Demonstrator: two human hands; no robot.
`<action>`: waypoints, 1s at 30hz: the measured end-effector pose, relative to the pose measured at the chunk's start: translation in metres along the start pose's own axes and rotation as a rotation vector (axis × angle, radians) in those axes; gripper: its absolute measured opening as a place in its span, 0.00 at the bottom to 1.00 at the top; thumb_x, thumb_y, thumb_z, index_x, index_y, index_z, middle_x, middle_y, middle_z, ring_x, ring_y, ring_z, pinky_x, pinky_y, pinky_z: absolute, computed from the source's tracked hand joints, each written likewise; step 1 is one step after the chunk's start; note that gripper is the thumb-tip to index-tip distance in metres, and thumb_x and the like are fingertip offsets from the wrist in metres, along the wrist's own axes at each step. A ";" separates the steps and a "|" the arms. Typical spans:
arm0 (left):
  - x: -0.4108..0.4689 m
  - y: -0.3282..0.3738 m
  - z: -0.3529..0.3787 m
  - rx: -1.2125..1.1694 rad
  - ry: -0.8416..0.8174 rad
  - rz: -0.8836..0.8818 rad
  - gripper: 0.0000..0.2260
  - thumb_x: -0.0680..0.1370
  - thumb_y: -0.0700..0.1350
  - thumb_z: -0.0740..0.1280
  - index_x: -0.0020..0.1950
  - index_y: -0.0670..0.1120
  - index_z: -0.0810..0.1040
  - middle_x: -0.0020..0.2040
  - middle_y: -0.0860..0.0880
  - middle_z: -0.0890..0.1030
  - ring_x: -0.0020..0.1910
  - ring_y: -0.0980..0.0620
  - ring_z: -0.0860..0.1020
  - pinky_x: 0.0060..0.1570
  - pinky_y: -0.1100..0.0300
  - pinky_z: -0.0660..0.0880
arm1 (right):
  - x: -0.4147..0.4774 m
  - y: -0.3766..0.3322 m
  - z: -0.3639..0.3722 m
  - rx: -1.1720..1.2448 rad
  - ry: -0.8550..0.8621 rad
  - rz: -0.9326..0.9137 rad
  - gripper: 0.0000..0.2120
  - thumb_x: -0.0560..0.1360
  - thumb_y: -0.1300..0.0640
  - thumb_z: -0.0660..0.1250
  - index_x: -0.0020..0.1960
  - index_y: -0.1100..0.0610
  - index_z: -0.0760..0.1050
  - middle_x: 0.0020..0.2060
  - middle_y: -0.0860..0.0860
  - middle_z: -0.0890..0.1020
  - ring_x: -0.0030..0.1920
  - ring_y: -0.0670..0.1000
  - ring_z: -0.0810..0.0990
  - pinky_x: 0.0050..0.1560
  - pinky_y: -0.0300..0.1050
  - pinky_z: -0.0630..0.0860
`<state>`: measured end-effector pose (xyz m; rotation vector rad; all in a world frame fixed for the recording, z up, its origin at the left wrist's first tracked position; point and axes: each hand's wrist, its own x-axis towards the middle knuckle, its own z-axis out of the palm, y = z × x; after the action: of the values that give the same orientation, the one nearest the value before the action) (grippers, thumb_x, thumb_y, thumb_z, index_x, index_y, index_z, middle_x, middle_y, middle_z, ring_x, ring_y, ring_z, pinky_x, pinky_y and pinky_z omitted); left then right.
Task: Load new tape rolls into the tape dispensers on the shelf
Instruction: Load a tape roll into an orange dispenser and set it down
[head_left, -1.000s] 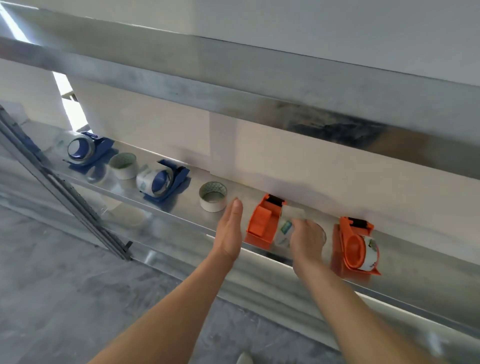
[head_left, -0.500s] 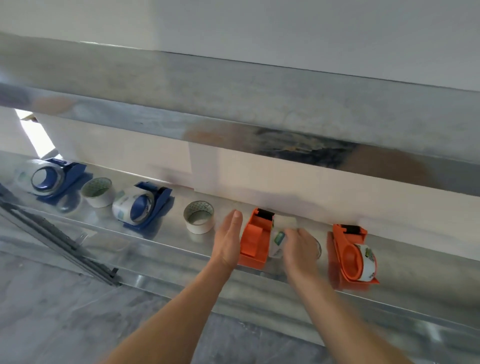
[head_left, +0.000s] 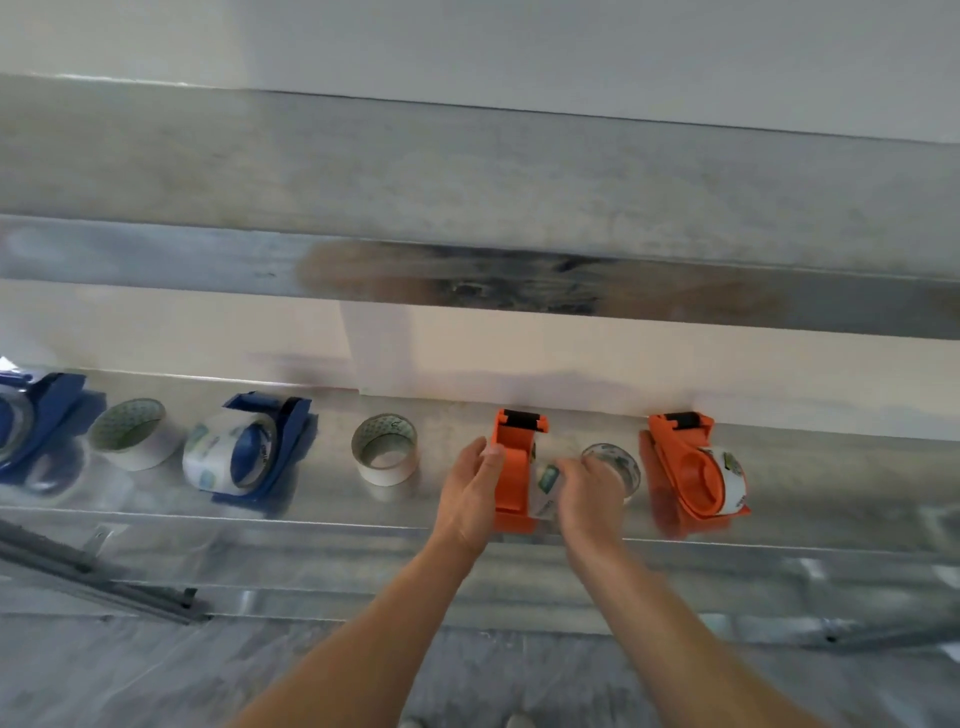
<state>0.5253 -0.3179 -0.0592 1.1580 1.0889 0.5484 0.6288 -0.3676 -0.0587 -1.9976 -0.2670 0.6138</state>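
Head view. Print: green and blue marks on the tape roll (head_left: 545, 486) and on the roll in the right dispenser (head_left: 685, 467); too blurred to read. No other writing legible.

Tape roll sits low against the right face of the middle dispenser (head_left: 511, 467), at the front half of the shelf (head_left: 831, 488). Right hand (head_left: 589, 499) grips it, fingers curled over its top. Left hand (head_left: 470, 493) lies against the dispenser's left side, fingers nearly straight, tips touching the orange plastic.

Change vs 1.0 s ago: the left hand was beside the dispenser and apart from it; it now touches. The roll was held higher, near the black roller end; it is now lower and nearer the front. The view has shifted right, and the far blue dispenser (head_left: 47, 410) is cut by the left edge.

Orientation: the middle dispenser's long axis runs front to back, black roller end toward the wall. The roll stands on edge, printed band up, hole axis along the shelf.

A clear roll (head_left: 615, 460) lies just behind the right hand, and a white roll (head_left: 385, 449) left of the left hand.
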 end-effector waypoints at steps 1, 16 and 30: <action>-0.001 0.002 -0.002 0.010 -0.012 -0.024 0.08 0.80 0.52 0.63 0.57 0.52 0.74 0.47 0.52 0.81 0.45 0.56 0.80 0.44 0.62 0.79 | -0.001 -0.001 0.001 0.011 0.009 0.001 0.10 0.76 0.60 0.64 0.38 0.62 0.76 0.39 0.58 0.82 0.46 0.60 0.79 0.53 0.59 0.73; 0.048 0.053 -0.001 0.004 0.039 -0.128 0.24 0.72 0.34 0.62 0.67 0.50 0.74 0.57 0.42 0.80 0.40 0.47 0.81 0.44 0.49 0.82 | 0.000 0.003 0.009 0.026 -0.049 0.017 0.16 0.66 0.49 0.58 0.40 0.60 0.77 0.39 0.57 0.82 0.45 0.60 0.80 0.53 0.63 0.76; 0.056 0.046 -0.010 -0.083 0.044 -0.182 0.19 0.71 0.33 0.64 0.59 0.48 0.76 0.51 0.39 0.81 0.48 0.40 0.82 0.49 0.37 0.80 | 0.009 -0.004 0.004 0.094 -0.089 0.162 0.08 0.74 0.59 0.61 0.43 0.63 0.77 0.38 0.60 0.82 0.37 0.55 0.82 0.40 0.51 0.77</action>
<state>0.5476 -0.2512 -0.0388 0.9682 1.1847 0.4736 0.6344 -0.3593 -0.0596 -1.9154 -0.1283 0.8052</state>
